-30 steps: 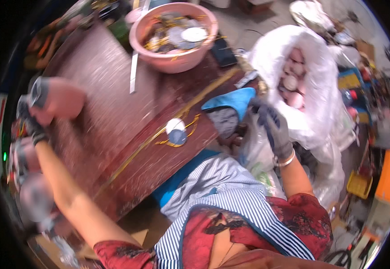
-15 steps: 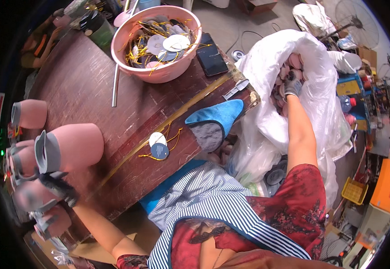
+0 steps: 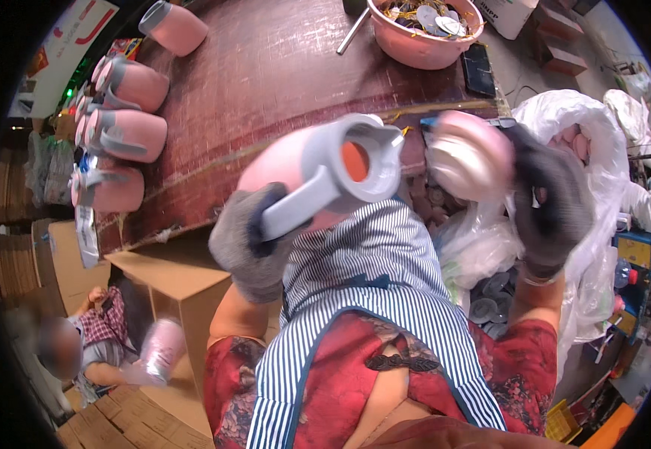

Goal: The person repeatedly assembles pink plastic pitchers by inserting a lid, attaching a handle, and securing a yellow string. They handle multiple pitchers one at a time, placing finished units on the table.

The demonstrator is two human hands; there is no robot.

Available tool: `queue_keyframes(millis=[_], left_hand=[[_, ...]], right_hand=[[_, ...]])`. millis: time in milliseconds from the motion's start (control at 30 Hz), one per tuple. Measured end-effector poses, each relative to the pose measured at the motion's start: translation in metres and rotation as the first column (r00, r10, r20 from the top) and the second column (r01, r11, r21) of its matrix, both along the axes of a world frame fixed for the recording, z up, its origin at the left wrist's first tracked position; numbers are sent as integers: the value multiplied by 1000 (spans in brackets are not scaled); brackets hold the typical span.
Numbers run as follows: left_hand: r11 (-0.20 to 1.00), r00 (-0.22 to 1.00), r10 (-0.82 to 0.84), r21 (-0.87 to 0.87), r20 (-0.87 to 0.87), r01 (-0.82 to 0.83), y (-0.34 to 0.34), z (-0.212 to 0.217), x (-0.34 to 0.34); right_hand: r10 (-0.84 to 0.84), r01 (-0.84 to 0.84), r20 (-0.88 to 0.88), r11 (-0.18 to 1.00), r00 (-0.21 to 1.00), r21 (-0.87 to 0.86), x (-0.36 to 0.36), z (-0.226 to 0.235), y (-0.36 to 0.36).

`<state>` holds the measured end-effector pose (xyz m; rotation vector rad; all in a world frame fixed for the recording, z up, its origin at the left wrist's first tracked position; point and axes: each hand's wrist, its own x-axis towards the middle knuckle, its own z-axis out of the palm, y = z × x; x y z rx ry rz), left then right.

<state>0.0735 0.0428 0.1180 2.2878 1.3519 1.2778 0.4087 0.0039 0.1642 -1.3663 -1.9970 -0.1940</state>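
Observation:
My left hand (image 3: 254, 243), in a grey glove, grips a pink bottle (image 3: 280, 176) with a grey collar and grey strap; its open mouth faces up toward me. My right hand (image 3: 554, 202), in a dark grey glove, holds a round pink and white lid piece (image 3: 469, 156) just to the right of the bottle's mouth. Both are raised close in front of my striped apron (image 3: 370, 277). Whether the lid piece touches the bottle I cannot tell.
Several finished pink bottles (image 3: 127, 135) lie along the left edge of the brown table (image 3: 266, 82). A pink basin (image 3: 423, 34) of small parts and a dark phone (image 3: 477, 69) sit at the back. A white plastic bag (image 3: 587, 142) stands right. Another person (image 3: 78, 352) sits lower left.
My left hand picked a pink bottle from the left row and brought it up in front of me. My right hand left the white bag and now carries a lid piece beside the bottle.

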Motion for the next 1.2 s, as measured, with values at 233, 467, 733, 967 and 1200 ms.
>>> queue_keyframes(millis=[233,467,733,967,1200], left_hand=[[942,958,52,-333,282,46,-61,-33,-22],[806,818,77,-518,569,285,-79,-52,-45],[908,945,113,-419,306,27,-92,-66,-29],[775,865,-162,-482,474,410,-60,-56,-51],[982,998,-29,-189,-56,18,-81,-73,28]], right_hand=[[527,-491,47,817,849,-302,-101,34,1],[710,-804,-383,480,591,-350,-113,-36,17],[312,-368,-195,788,930,-494,-129,-69,-16],[800,-700,215,596,560,-394,-109,-10,17],[409,-512,-314,751,857,-416,-57,-180,22]])
